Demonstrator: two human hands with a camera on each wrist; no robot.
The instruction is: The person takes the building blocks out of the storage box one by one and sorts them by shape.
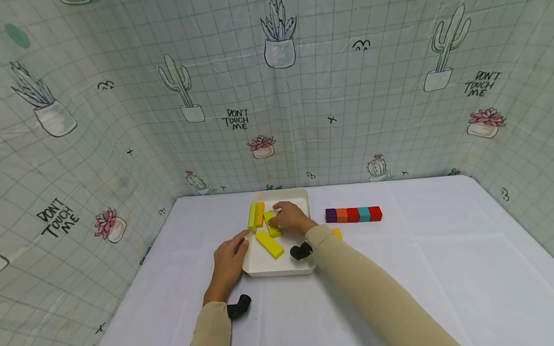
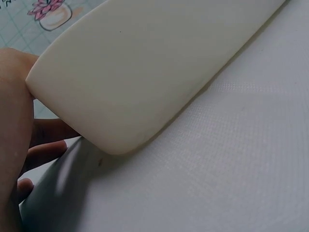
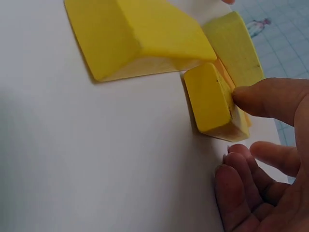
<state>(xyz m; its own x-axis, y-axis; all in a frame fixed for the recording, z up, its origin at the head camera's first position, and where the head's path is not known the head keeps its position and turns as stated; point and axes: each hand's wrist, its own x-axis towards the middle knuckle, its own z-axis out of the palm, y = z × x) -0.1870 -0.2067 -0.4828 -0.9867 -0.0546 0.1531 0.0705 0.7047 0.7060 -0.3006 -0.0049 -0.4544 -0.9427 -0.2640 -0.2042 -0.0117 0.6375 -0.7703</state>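
My right hand (image 1: 291,217) reaches over a white tray (image 1: 281,269) with several yellow blocks in it. One digit rests on the long side of a yellow block (image 3: 207,99). The other fingers bend loosely beside it without gripping, as the right wrist view shows. Nearer in the tray lies another yellow block (image 1: 270,244), set at a slant. Two more, a yellow-green block (image 1: 252,217) and a deeper yellow block (image 1: 259,215), stand side by side along the left wall. My left hand (image 1: 229,259) touches the tray's left rim, its fingers loosely extended outside the wall.
To the right of the tray, a row of coloured cubes (image 1: 353,215) in purple, orange, red and teal lies on the white cloth (image 1: 411,269). A further yellow block (image 1: 337,234) is partly hidden by the right sleeve. Behind the table hangs a cactus-print curtain (image 1: 311,96).
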